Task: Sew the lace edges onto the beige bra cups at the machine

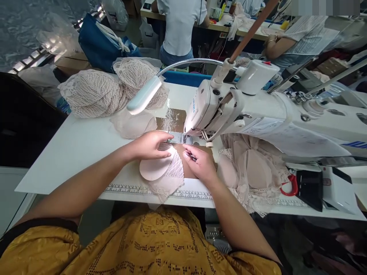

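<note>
A pale pink bra cup (pixel 155 168) with a lace piece (pixel 174 168) lies at the front of the sewing machine's needle area (pixel 187 139). My left hand (pixel 151 146) rests over the cup's far edge, thumb and forefinger spread apart. To the right of the lace, my right hand (pixel 200 162) is closed around a slim dark metal tool (pixel 190 155). Its fingertips are close to the presser foot. Most of the tool is hidden in the palm, so its kind is unclear.
Stacked lace cups (pixel 94 93) and a sheer piece (pixel 133 124) lie at the left. Sewn bras (pixel 252 168) are heaped at the right, near red-handled scissors (pixel 291 186) and a phone-like white box (pixel 338 191). A lamp (pixel 145 95) overhangs the table. Co-workers sit beyond.
</note>
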Demonstrator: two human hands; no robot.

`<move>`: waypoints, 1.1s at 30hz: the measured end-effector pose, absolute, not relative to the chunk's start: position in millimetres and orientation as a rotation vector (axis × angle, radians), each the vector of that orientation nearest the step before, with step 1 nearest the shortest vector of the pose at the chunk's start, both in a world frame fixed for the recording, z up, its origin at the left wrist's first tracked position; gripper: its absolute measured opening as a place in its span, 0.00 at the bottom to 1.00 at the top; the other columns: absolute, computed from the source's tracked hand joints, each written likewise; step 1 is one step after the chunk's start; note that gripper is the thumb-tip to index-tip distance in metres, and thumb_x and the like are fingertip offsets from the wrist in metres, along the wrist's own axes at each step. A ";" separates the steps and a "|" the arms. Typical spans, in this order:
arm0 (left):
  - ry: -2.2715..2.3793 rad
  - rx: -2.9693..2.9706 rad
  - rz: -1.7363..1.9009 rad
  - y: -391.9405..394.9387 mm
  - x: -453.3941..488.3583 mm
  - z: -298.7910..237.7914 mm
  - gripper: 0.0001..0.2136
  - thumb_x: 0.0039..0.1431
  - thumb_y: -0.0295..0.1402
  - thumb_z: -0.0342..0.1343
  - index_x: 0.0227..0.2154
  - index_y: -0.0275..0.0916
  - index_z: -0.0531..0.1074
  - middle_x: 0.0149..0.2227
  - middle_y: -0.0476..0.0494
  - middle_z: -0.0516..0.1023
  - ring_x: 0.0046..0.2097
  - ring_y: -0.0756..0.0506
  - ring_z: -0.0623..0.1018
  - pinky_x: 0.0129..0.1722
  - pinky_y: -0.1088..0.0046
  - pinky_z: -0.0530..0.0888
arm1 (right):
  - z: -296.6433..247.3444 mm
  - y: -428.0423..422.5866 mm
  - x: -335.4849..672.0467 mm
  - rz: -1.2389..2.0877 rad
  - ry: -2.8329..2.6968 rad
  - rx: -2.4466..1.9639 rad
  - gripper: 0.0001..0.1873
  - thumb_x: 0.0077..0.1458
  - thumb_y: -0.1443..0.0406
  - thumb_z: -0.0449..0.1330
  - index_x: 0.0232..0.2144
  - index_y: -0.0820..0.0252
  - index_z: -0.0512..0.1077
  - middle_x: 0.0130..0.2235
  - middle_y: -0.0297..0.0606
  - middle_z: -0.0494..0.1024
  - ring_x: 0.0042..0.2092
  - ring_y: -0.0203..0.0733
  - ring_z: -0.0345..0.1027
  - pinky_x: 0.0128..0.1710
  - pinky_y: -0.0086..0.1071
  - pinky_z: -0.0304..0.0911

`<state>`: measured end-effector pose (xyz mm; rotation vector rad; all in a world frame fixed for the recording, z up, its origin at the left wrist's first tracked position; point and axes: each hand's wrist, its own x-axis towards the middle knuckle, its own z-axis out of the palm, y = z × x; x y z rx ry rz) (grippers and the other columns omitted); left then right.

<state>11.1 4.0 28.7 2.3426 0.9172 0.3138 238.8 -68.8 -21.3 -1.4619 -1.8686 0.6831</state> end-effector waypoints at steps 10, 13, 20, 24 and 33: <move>0.721 1.745 0.337 11.2 18.8 4.6 0.15 0.52 0.37 0.62 0.40 0.33 0.74 0.33 0.45 0.77 0.31 0.50 0.74 0.30 0.76 0.70 | -12.6 -69.0 231.8 0.972 -1.788 -1.391 0.21 0.56 0.61 0.60 0.52 0.58 0.72 0.38 0.37 0.78 0.38 0.40 0.71 0.40 0.34 0.67; 0.642 1.613 0.364 7.9 20.9 2.0 0.14 0.52 0.37 0.62 0.37 0.32 0.73 0.34 0.43 0.78 0.33 0.50 0.75 0.32 0.75 0.71 | -10.2 -68.5 226.3 1.035 -1.792 -1.349 0.21 0.55 0.62 0.59 0.52 0.59 0.72 0.38 0.36 0.79 0.38 0.40 0.71 0.39 0.34 0.67; 0.649 1.495 0.284 3.6 24.8 2.5 0.11 0.51 0.37 0.64 0.31 0.33 0.75 0.28 0.47 0.76 0.29 0.51 0.73 0.28 0.77 0.70 | -11.8 -71.5 228.1 0.982 -1.683 -1.356 0.18 0.57 0.61 0.58 0.49 0.58 0.73 0.38 0.37 0.78 0.39 0.41 0.72 0.43 0.36 0.66; 0.655 1.458 0.296 2.4 24.7 4.4 0.09 0.53 0.35 0.64 0.31 0.33 0.78 0.29 0.45 0.79 0.31 0.50 0.76 0.32 0.74 0.73 | -12.5 -74.3 237.3 1.122 -1.692 -1.291 0.26 0.63 0.54 0.51 0.59 0.58 0.62 0.34 0.35 0.76 0.34 0.38 0.70 0.38 0.34 0.66; 0.753 1.310 0.325 0.9 21.5 4.6 0.10 0.52 0.36 0.66 0.34 0.35 0.81 0.34 0.41 0.82 0.35 0.46 0.79 0.38 0.68 0.77 | -11.6 -75.6 247.7 1.217 -1.625 -1.305 0.16 0.59 0.56 0.57 0.46 0.58 0.70 0.38 0.37 0.75 0.38 0.38 0.69 0.40 0.33 0.65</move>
